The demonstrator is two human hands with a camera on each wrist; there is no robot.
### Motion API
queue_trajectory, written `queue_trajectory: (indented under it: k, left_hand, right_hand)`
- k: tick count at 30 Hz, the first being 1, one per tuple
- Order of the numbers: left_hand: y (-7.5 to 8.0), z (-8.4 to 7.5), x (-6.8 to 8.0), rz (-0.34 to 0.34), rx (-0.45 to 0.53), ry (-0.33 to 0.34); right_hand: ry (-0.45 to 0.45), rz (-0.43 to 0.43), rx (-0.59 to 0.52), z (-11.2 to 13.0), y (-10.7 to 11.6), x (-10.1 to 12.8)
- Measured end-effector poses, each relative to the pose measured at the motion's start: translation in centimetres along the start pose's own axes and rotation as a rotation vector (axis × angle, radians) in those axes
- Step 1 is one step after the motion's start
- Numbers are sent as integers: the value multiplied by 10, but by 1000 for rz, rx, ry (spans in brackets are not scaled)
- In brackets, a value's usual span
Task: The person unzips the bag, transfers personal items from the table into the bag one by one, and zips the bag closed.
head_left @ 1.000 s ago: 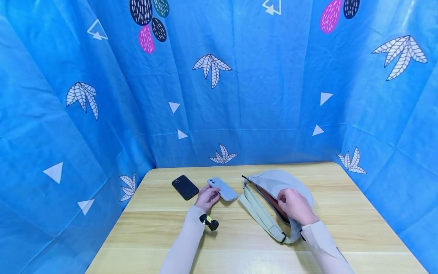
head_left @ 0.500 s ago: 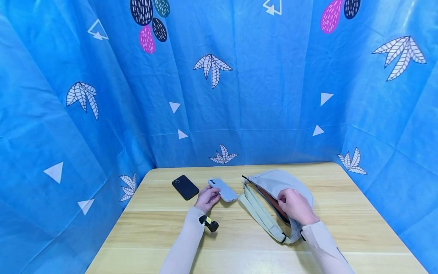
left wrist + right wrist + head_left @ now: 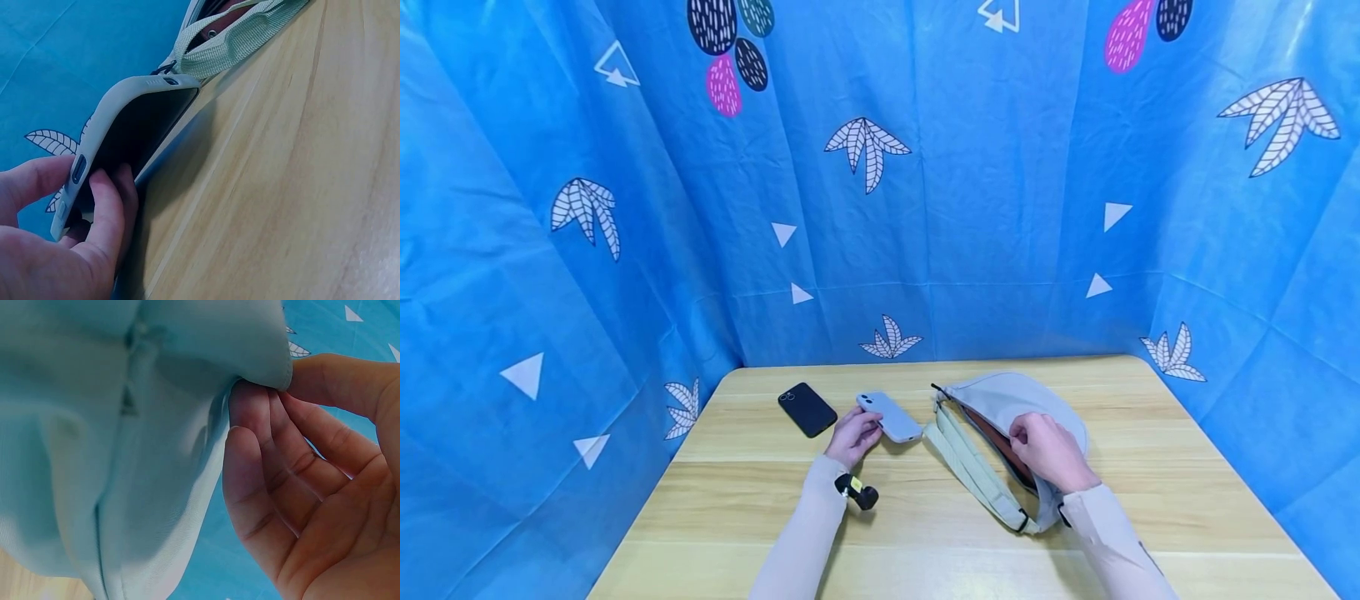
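Nearby, a black phone (image 3: pixel 806 409) lies just left of the pale phone (image 3: pixel 888 415).

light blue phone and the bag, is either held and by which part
Left hand grips the light blue phone by its near end; right hand pinches the bag at its opening edge.

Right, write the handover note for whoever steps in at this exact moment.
Left hand: grips the light blue phone, one edge tilted up off the table.
Right hand: pinches the upper lip of the grey sling bag, holding its opening apart.
Black phone: flat on the table, left of the blue one, untouched.
Done: bag unzipped and open.
Left: neither phone is in the bag yet.
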State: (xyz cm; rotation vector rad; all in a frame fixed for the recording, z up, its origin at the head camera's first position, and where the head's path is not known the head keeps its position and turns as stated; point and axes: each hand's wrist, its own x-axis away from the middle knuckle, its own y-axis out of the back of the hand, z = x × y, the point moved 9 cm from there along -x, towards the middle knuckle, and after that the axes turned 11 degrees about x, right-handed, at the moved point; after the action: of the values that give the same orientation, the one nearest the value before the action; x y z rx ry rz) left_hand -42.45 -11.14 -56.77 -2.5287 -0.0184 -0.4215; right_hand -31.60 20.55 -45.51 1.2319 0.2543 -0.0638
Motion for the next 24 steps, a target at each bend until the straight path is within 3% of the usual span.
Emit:
queue_trajectory:
  k: [15,24]
  left_hand:
    - [-9,1,4,52,3,14]
    - [-15,4,5,33,31,30]
  right_hand:
    - [-1,12,-4,0,1,2]
    - [0,15,-14,1,2,2]
